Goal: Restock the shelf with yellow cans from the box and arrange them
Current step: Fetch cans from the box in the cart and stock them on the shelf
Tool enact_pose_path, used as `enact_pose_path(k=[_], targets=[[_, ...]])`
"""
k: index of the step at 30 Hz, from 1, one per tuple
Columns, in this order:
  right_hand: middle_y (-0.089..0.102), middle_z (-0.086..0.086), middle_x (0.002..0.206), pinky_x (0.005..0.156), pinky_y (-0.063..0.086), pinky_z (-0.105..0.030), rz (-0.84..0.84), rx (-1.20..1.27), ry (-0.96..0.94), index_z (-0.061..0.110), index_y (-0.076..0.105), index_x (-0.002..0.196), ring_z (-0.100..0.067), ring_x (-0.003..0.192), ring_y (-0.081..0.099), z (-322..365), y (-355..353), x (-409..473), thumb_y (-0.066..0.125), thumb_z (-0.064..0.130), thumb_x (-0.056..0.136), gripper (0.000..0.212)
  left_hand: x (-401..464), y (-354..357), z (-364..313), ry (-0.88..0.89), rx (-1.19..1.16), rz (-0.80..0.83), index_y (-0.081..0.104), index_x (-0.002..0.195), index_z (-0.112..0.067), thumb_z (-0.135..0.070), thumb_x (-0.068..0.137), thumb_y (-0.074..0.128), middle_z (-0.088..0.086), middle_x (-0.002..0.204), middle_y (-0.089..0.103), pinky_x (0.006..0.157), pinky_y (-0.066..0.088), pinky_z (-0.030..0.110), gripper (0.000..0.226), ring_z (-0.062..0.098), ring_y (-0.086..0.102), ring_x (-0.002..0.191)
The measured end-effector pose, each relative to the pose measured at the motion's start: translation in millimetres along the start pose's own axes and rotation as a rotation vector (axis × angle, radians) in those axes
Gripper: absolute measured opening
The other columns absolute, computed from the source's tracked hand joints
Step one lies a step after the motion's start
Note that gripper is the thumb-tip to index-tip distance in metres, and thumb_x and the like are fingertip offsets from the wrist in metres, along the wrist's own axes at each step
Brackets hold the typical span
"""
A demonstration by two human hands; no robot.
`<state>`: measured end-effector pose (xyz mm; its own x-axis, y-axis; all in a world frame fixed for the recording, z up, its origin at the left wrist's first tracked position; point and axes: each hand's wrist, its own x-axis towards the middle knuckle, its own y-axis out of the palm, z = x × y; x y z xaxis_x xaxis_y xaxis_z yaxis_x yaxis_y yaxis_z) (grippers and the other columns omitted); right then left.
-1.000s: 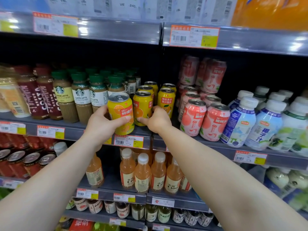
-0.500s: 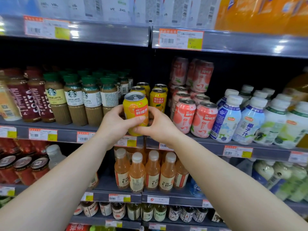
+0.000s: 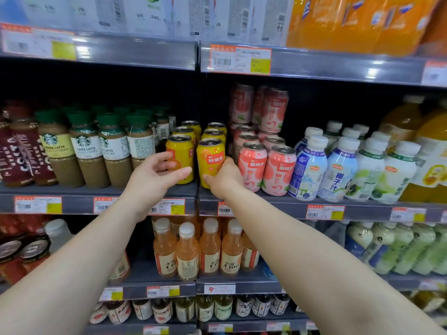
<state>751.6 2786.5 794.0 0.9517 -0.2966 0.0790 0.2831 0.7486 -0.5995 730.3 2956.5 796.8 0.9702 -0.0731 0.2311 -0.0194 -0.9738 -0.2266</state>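
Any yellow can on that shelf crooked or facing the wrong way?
Yes. The front left yellow can, at the left hand, shows its label turned aside, text wrapping off the right edge. The front right can, touched by the right hand, faces forward. All stand upright.

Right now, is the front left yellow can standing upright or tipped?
Upright: the front left yellow can stands on the shelf, lid up, level with the can beside it.

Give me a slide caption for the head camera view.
Both hands, left hand and right hand, at the front yellow cans on a drinks shelf.
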Motion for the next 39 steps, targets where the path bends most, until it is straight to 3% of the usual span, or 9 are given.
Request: enact_pose_path(k=[6, 12, 22, 27, 31, 35, 39], targets=[[0.050, -0.011, 0.139, 0.101, 0.044, -0.038, -0.018, 0.030, 0.019, 0.009, 0.030, 0.143, -0.029, 0.127, 0.050, 0.9, 6.7, 5.2, 0.070, 0.026, 0.088, 0.069, -1.7, -3.9, -3.0, 0.016, -0.002, -0.005, 0.049, 0.134, -0.027, -0.054, 0.055, 0.077, -0.003, 0.122, 0.062, 0.096, 0.051, 0.040, 0.088, 0.010, 0.062, 0.107], [0.049, -0.011, 0.140, 0.102, 0.043, -0.039, -0.009, 0.030, 0.036, 0.010, 0.026, 0.147, -0.029, 0.128, 0.049, 2.6, 6.5, 7.0, 0.070, 0.027, 0.088, 0.075, -1.7, -1.1, -3.4, 0.010, 0.020, -0.023, 0.047, 0.135, -0.026, -0.041, 0.069, 0.079, -0.002, 0.123, 0.061, 0.093, 0.051, 0.038, 0.075, 0.010, 0.061, 0.106], [0.046, -0.012, 0.144, 0.105, 0.041, -0.038, 0.047, -0.007, 0.049, 0.008, 0.025, 0.147, -0.029, 0.131, 0.047, 3.4, -1.9, 11.1, 0.071, 0.032, 0.086, 0.080, -4.5, 5.2, -6.7, -0.005, 0.041, -0.033, 0.045, 0.138, -0.022, -0.036, 0.073, 0.079, 0.001, 0.126, 0.059, 0.093, 0.049, 0.036, 0.075, 0.006, 0.058, 0.102], [0.039, -0.011, 0.152, 0.107, 0.039, -0.039, 0.084, 0.015, 0.010, 0.009, 0.016, 0.153, -0.030, 0.136, 0.041, 2.1, -19.2, -13.0, 0.063, 0.037, 0.092, 0.082, -4.4, 11.3, -9.5, 0.008, 0.110, -0.090, 0.050, 0.135, -0.020, -0.041, 0.076, 0.076, -0.001, 0.122, 0.061, 0.097, 0.049, 0.040, 0.067, 0.014, 0.059, 0.108], [0.042, -0.009, 0.150, 0.106, 0.038, -0.037, 0.126, 0.037, -0.139, 0.011, 0.029, 0.151, -0.027, 0.135, 0.042, -5.4, -45.2, -47.9, 0.054, 0.032, 0.098, 0.062, -5.2, 32.3, -17.7, 0.062, 0.245, -0.212, 0.055, 0.130, -0.014, -0.040, 0.083, 0.070, 0.001, 0.117, 0.061, 0.091, 0.045, 0.034, 0.056, 0.016, 0.056, 0.105], [0.048, -0.009, 0.145, 0.103, 0.039, -0.035, 0.093, -0.019, -0.247, 0.012, 0.040, 0.146, -0.026, 0.132, 0.046, -28.0, -83.5, -68.3, 0.053, 0.031, 0.099, 0.052, -14.8, 70.4, -28.1, 0.077, 0.454, -0.278, 0.059, 0.122, -0.015, -0.047, 0.083, 0.065, 0.011, 0.123, 0.063, 0.094, 0.048, 0.048, 0.051, 0.031, 0.058, 0.111], [0.054, -0.011, 0.140, 0.104, 0.042, -0.040, -0.020, -0.096, -0.239, 0.011, 0.047, 0.141, -0.029, 0.126, 0.050, -79.2, -142.5, -76.9, 0.053, 0.030, 0.099, 0.047, -34.2, 136.4, -49.5, 0.167, 0.638, -0.270, 0.062, 0.118, -0.012, -0.046, 0.084, 0.063, 0.017, 0.117, 0.064, 0.088, 0.050, 0.048, 0.048, 0.039, 0.057, 0.109]])
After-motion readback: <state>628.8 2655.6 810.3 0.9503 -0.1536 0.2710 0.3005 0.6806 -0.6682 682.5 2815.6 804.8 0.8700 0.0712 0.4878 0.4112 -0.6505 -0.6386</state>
